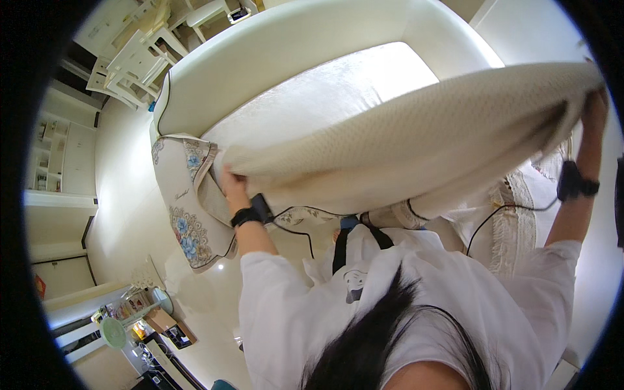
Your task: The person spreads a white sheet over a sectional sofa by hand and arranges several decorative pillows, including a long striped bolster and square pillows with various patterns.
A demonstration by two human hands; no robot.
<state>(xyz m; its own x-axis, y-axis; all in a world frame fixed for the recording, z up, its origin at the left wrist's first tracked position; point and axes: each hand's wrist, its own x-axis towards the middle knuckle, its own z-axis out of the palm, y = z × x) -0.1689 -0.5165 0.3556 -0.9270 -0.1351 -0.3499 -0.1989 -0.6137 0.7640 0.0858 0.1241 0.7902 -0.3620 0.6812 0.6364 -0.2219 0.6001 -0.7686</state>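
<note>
My left hand grips the left end of a long cream textured fabric pad at the middle of the head view, and my right hand grips its far right end, raised and slightly blurred. The pad stretches between them over a pale sofa, whose seat shows a white padded surface. A floral cover with blue flowers hangs over the sofa's left end, just left of my left hand. A fringed cream cloth hangs below my right arm. Both wrists carry black straps with devices and cables.
White dining chairs and a table stand at the upper left. White shelving lines the left wall. A pale green round object, a cardboard box and assorted items sit at the lower left. A white wall rises at the right.
</note>
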